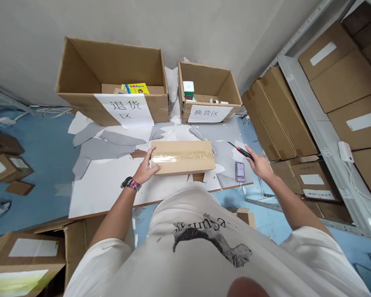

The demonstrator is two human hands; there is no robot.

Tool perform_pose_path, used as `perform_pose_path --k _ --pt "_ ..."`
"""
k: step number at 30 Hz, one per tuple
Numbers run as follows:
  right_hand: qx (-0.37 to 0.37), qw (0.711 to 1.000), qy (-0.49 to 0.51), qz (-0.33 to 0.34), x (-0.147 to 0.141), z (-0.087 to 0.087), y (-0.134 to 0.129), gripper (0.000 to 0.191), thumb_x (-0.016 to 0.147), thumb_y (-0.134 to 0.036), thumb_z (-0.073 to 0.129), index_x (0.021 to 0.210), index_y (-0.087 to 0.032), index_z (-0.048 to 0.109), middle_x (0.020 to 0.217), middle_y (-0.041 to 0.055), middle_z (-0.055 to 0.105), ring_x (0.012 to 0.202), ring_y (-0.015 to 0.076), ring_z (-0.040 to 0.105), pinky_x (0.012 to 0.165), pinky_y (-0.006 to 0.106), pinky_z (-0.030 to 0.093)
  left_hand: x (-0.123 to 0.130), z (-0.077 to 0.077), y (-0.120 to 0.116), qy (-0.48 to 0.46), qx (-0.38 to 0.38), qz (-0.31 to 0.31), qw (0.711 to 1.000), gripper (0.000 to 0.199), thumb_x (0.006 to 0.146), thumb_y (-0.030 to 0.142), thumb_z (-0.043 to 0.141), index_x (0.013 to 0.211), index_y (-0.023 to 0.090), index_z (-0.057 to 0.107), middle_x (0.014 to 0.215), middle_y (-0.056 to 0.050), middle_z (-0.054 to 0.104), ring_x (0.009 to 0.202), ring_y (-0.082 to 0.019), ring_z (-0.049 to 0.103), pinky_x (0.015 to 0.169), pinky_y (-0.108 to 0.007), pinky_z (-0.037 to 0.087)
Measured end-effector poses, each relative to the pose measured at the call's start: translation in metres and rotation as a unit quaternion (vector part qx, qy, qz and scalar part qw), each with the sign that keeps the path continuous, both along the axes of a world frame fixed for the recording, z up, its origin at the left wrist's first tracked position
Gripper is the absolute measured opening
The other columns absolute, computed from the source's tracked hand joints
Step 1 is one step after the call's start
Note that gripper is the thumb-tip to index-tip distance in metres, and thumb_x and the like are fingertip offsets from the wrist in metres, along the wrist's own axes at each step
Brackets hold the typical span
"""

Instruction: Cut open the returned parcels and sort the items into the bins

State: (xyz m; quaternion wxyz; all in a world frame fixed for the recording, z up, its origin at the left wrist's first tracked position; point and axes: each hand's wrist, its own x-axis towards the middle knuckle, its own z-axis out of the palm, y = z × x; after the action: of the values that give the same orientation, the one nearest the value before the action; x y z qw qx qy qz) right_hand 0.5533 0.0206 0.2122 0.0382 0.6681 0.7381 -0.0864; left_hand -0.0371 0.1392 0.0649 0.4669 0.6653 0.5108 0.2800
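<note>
A long cardboard box [185,159] lies closed on the table, with clear tape running along its top. My left hand [146,167] grips its left end, the thumb on the front side and the fingers toward the back. Over the table's right side, my right hand [259,165] is closed round the handle of a black and red utility knife [243,152]. The knife's blade points left toward the box, apart from it. Just below the knife lies a phone [240,172] with its screen lit and a white cable attached.
Two open cartons with paper signs, a larger one [77,107] and a smaller one [235,93], stand at the table's back holding small packages. Torn paper [108,146] covers the table [105,198]. A metal shelf [315,119] with boxes stands right; more cartons [27,251] are at lower left.
</note>
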Motion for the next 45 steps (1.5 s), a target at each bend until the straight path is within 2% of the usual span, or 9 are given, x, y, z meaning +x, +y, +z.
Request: perform_pose_path --k 3,8,12,18,21,26,31,35,45 --pt "0.020 0.952 0.248 -0.180 -0.055 -0.048 0.016 0.062 0.116 -0.058 0.040 0.157 -0.018 0.060 0.109 0.0146 0.081 0.083 0.0274 0.075 0.078 0.038 0.061 0.004 0.005 -0.002 -0.009 -0.021 0.019 1.000 0.114 0.089 0.051 0.072 0.187 0.025 0.019 0.179 -0.018 0.052 0.140 -0.032 0.071 0.113 -0.046 0.063" --pt "0.049 0.740 0.588 -0.323 -0.145 -0.120 0.054 0.063 0.085 -0.083 0.073 0.112 -0.026 0.061 0.090 0.0020 0.073 0.077 0.0193 0.070 0.068 0.029 0.060 0.015 0.031 -0.015 0.095 0.050 0.047 0.993 0.111 0.089 0.039 0.067 0.189 0.028 0.019 0.182 -0.012 0.049 0.159 -0.037 0.056 0.132 -0.058 0.048" --pt "0.044 0.700 0.644 -0.307 -0.178 -0.138 0.066 0.063 0.079 -0.076 0.080 0.114 -0.027 0.061 0.103 0.0029 0.077 0.078 0.0159 0.069 0.068 0.027 0.061 0.055 0.066 -0.020 0.265 0.185 0.017 0.946 0.088 0.089 0.036 0.070 0.175 0.032 0.053 0.188 -0.009 0.041 0.174 -0.049 0.029 0.141 -0.075 0.015" --pt "0.015 0.751 0.610 -0.252 -0.176 -0.128 0.056 0.061 0.089 -0.071 0.075 0.128 -0.026 0.065 0.114 0.0074 0.080 0.081 0.0203 0.077 0.074 0.034 0.066 0.132 0.080 0.005 0.248 0.206 -0.181 0.929 0.049 0.102 0.040 0.063 0.149 0.034 0.077 0.158 -0.010 0.071 0.147 -0.038 0.060 0.136 -0.065 0.030" --pt "0.029 0.779 0.572 -0.254 -0.159 -0.120 0.040 0.057 0.093 -0.066 0.070 0.131 -0.024 0.066 0.109 0.0069 0.081 0.073 0.0193 0.074 0.071 0.034 0.064 0.144 0.077 0.030 0.255 0.203 -0.186 0.927 0.048 0.103 0.039 0.064 0.149 0.034 0.077 0.157 -0.009 0.070 0.147 -0.037 0.059 0.132 -0.059 0.036" --pt "-0.014 0.844 0.486 -0.225 -0.125 -0.102 0.006 0.050 0.101 -0.048 0.061 0.143 -0.021 0.068 0.099 0.0037 0.080 0.063 0.0175 0.068 0.067 0.032 0.059 0.151 0.074 0.065 0.349 0.146 -0.212 0.901 0.092 0.092 0.066 0.079 0.175 0.039 0.052 0.171 -0.011 0.061 0.152 -0.048 0.054 0.129 -0.068 0.031" --pt "0.032 0.930 0.354 -0.092 -0.106 -0.074 -0.015 0.055 0.111 -0.037 0.052 0.164 -0.026 0.065 0.132 0.0095 0.082 0.103 0.0269 0.078 0.096 0.039 0.062 0.152 0.063 0.056 0.355 0.186 -0.179 0.899 0.082 0.101 0.066 0.069 0.176 0.038 0.052 0.169 -0.013 0.062 0.150 -0.046 0.054 0.128 -0.067 0.029" --pt "0.020 0.983 0.181 -0.003 -0.110 -0.056 -0.016 0.057 0.120 -0.046 0.045 0.176 -0.036 0.055 0.127 0.0100 0.077 0.106 0.0276 0.074 0.091 0.035 0.059 0.148 0.054 0.046 0.342 0.232 -0.183 0.892 0.069 0.110 0.062 0.055 0.174 0.036 0.056 0.176 -0.014 0.055 0.154 -0.044 0.050 0.130 -0.064 0.029" --pt "0.010 0.999 -0.032 0.000 -0.157 -0.074 0.017 0.059 0.123 -0.045 0.039 0.182 -0.043 0.043 0.141 0.0164 0.069 0.120 0.0335 0.065 0.094 0.039 0.055 0.149 0.049 0.041 0.330 0.278 -0.187 0.882 0.067 0.116 0.061 0.043 0.172 0.028 0.060 0.171 -0.019 0.059 0.149 -0.044 0.054 0.127 -0.062 0.036"
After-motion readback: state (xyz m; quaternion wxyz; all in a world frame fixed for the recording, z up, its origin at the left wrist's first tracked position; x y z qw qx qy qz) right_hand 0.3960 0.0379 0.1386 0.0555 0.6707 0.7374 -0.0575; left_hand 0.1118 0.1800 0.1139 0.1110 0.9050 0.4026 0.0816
